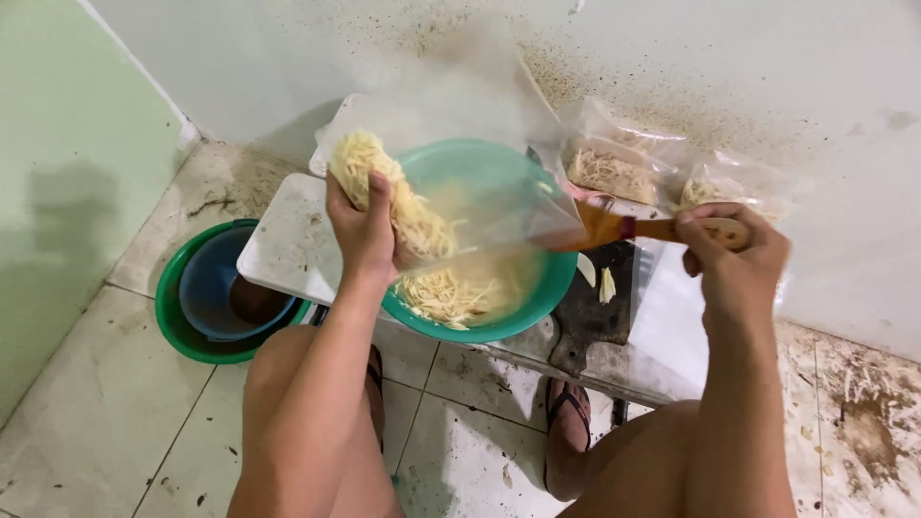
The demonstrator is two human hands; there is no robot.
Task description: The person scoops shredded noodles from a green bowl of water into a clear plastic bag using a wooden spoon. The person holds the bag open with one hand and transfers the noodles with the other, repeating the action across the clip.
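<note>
table: low white table [288,245], everything's judged off this
bowl: teal bowl [537,293] on the table, noodle shreds [446,293] inside
bag: clear plastic bag [460,182] over the bowl, left hand [363,230] clamped on its edge
spoon: wooden spoon [662,228] above the table, right hand [734,254] fingers closed round the handle

Left hand [363,230] grips clear bag [460,182] of shredded strips over teal bowl [523,307]. Right hand [734,254] holds wooden spatula [662,229] at bag mouth.

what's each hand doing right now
Left hand: closed on the clear bag of shreds.
Right hand: closed on the wooden spoon.
</note>
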